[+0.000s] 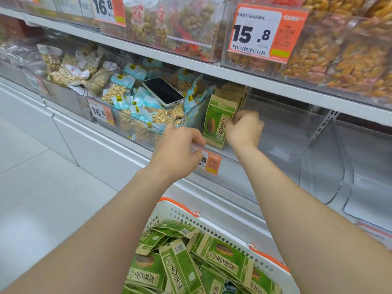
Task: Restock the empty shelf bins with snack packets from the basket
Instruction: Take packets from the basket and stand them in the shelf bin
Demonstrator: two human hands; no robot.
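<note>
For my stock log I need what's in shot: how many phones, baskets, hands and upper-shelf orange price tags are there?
Phone: 1
Basket: 1
Hands: 2, left hand gripping the clear bin, right hand pinching a seed packet
Upper-shelf orange price tags: 2
Total: 6

1 view only, worn on the person's head. The wide-angle camera looks forward and steeply down along the left forearm [127, 209] and right forearm [286, 192], centring on the sunflower seed packet [218, 122] in the clear shelf bin [280, 132]. It is close enough to read the 15.8 price tag [254, 32]. The white basket [212, 228] lies directly beneath the lens, with the tiled floor [42, 166] at left.
</note>
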